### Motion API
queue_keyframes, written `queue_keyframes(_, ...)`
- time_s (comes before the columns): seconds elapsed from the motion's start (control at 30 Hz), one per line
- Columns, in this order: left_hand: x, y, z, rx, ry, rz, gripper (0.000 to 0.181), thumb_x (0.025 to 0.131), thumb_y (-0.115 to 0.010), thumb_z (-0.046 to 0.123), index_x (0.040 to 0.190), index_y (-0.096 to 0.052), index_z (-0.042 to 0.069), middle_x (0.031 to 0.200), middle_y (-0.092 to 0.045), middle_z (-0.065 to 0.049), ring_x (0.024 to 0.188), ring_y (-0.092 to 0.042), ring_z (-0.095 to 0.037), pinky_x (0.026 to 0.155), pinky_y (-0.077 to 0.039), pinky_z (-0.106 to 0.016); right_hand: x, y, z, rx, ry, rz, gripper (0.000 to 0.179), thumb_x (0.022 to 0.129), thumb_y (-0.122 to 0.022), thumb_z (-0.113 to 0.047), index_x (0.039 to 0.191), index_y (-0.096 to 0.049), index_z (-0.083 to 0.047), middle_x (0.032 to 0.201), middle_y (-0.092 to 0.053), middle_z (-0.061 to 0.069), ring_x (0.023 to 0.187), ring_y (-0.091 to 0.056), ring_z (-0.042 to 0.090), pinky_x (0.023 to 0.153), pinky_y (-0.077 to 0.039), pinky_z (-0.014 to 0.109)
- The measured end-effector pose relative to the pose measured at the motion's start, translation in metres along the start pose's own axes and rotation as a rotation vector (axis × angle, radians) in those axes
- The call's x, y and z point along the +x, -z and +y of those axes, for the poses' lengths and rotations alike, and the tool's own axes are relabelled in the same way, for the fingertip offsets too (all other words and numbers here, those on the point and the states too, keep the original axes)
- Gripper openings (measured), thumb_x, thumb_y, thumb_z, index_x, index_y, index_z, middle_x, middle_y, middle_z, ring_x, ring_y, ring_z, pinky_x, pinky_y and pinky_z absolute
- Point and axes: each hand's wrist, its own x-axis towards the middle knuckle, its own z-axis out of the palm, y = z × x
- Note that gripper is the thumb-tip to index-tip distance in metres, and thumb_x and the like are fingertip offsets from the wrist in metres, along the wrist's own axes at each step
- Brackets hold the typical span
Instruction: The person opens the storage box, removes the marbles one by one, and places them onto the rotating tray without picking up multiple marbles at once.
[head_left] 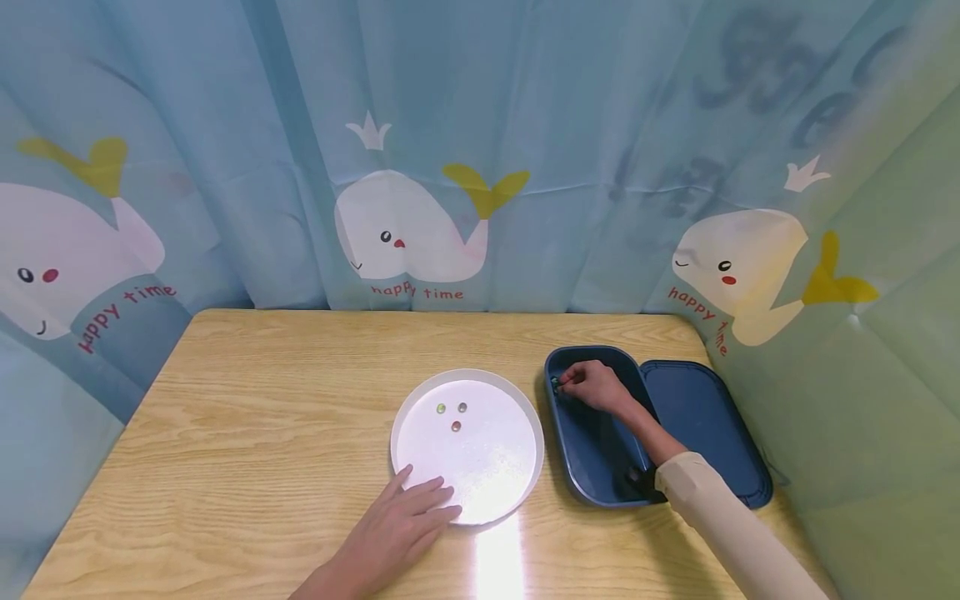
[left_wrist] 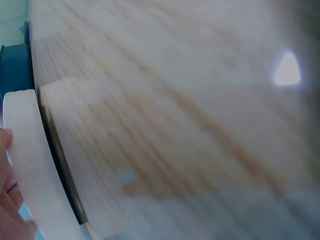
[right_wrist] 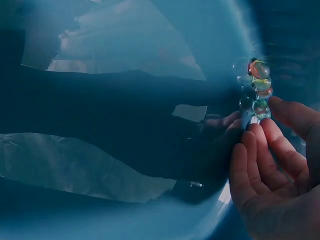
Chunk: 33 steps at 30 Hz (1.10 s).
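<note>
Three small glass marbles (head_left: 456, 426) lie on a round white tray (head_left: 487, 487). My left hand (head_left: 397, 527) rests on the near-left rim of that tray with fingers spread; only some of its fingers (left_wrist: 10, 200) show beside the white wall in the left wrist view. Inside a blue rectangular box (head_left: 600, 467), my right hand (head_left: 595, 385) reaches to the far-left corner. There the right wrist view shows a cluster of coloured clear marbles (right_wrist: 260, 82). Its thumb and fingertips are at the cluster's near end, apart from each other, with no marble plainly held.
A blue lid (head_left: 697, 425) lies flat to the right of the box, close to the curtain. The wooden table (head_left: 247, 450) reaches out to the left. A blue curtain with whale prints (head_left: 585, 150) hangs behind the table and along its right side.
</note>
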Motion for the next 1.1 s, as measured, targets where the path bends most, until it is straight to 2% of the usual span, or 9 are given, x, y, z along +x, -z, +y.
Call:
queue_keyframes(0.1,0.0,0.0,0.0,-0.005,0.004,-0.002,0.023,0.101,-0.055,0.025,0.112,-0.075,0.021,0.122,-0.069,0.0,0.118,-0.062,-0.019,0.104,-0.037,-0.055,-0.001,0.0,0.001,-0.001,0.036,0.004,0.013,0.086,-0.073,-0.017,0.087,-0.073,-0.004,0.079,-0.071,0.002,0.07,-0.063,0.013,0.059,-0.051,0.029)
queue_keyframes(0.27,0.0,0.0,0.0,0.0,-0.001,-0.003,0.024,0.101,-0.054,0.025,0.112,-0.075,0.021,0.121,-0.07,0.0,0.118,-0.062,-0.019,0.104,-0.037,-0.054,0.001,-0.003,0.0,-0.024,-0.009,0.011,0.011,0.086,-0.074,-0.013,0.087,-0.074,-0.003,0.08,-0.071,0.003,0.072,-0.063,0.014,0.062,-0.051,0.03)
queue_keyframes(0.57,0.0,0.0,0.001,0.006,0.008,-0.014,0.022,0.098,-0.058,0.023,0.112,-0.075,0.021,0.121,-0.07,0.001,0.117,-0.062,-0.019,0.104,-0.037,-0.054,0.002,-0.006,0.0,-0.081,-0.028,0.031,0.006,0.088,-0.072,-0.008,0.088,-0.074,-0.003,0.081,-0.071,0.002,0.07,-0.059,0.011,0.063,-0.049,0.028)
queue_keyframes(0.93,-0.001,-0.002,-0.001,0.031,-0.013,0.009,0.035,0.107,-0.041,0.03,0.111,-0.075,0.021,0.12,-0.07,0.001,0.117,-0.062,-0.018,0.105,-0.035,-0.052,-0.002,-0.001,-0.006,-0.076,-0.08,0.057,0.005,0.087,-0.072,-0.007,0.087,-0.073,-0.002,0.08,-0.07,0.003,0.07,-0.06,0.014,0.062,-0.05,0.029)
queue_keyframes(1.1,-0.001,-0.002,-0.001,0.032,-0.017,0.015,0.036,0.108,-0.04,0.03,0.111,-0.075,0.021,0.12,-0.07,0.001,0.117,-0.062,-0.018,0.105,-0.034,-0.052,-0.005,0.005,-0.011,-0.062,-0.11,0.094,0.006,0.088,-0.071,-0.007,0.09,-0.073,-0.002,0.082,-0.072,0.005,0.072,-0.063,0.016,0.064,-0.052,0.031)
